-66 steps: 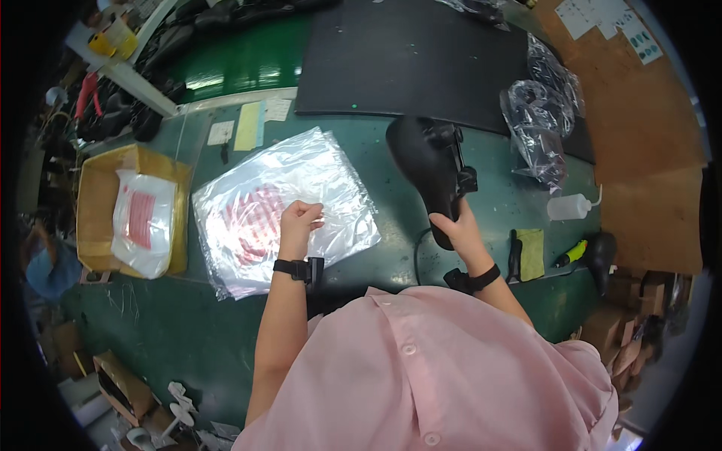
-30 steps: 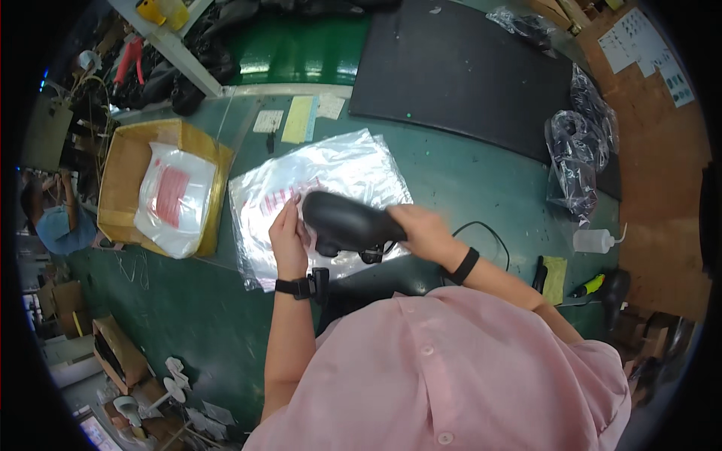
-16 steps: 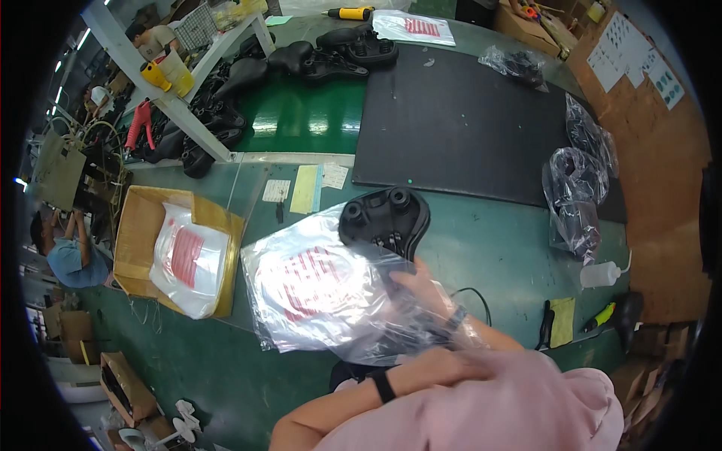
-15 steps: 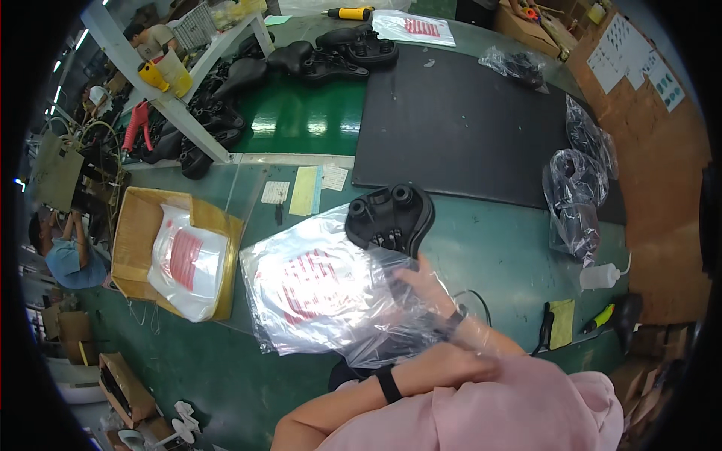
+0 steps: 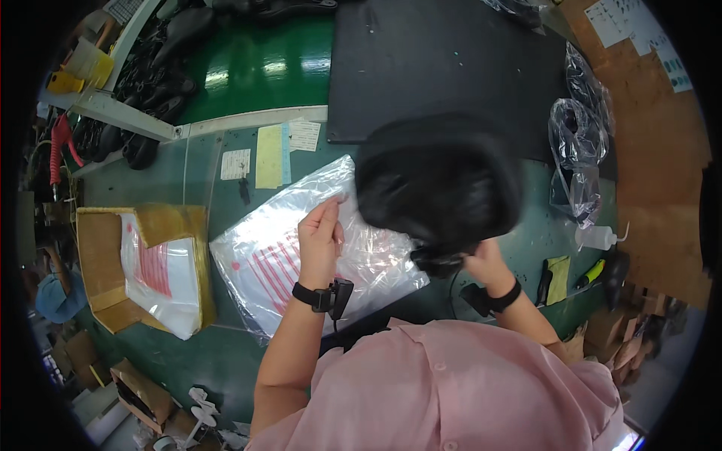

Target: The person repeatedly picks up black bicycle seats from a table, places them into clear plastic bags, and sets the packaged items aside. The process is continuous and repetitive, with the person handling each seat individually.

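Green workbench (image 5: 226, 353) fills frame. Clear plastic bag (image 5: 301, 255) lies flat at centre; left hand (image 5: 320, 237) pinches its upper edge. Blurred black saddle (image 5: 440, 184), centre-right, gripped underneath by right hand (image 5: 485, 263).

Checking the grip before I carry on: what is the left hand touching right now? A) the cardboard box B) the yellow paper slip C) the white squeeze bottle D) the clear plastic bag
D: the left hand pinches the edge of the clear plastic bag on the green table.
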`<action>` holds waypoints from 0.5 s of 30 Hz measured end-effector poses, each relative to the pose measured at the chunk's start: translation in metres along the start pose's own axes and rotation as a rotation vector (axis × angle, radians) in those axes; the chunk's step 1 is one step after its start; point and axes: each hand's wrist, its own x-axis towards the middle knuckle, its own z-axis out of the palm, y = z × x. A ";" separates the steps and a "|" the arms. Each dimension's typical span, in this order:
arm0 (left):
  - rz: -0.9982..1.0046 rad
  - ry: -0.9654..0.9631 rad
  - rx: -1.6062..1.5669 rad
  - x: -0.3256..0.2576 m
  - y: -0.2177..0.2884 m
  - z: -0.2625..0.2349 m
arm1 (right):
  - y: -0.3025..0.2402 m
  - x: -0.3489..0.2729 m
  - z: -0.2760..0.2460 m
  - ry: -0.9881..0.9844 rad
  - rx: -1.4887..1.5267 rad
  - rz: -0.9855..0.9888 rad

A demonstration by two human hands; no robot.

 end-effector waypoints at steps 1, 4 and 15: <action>0.023 0.058 -0.094 0.005 -0.006 0.000 | 0.003 0.008 0.003 -0.134 -0.371 -0.089; 0.107 0.122 -0.026 0.010 -0.008 -0.031 | 0.009 0.029 0.035 -0.081 -0.674 -0.301; 0.890 -0.534 0.827 -0.089 0.034 0.046 | 0.008 0.017 0.030 -0.305 -0.728 0.081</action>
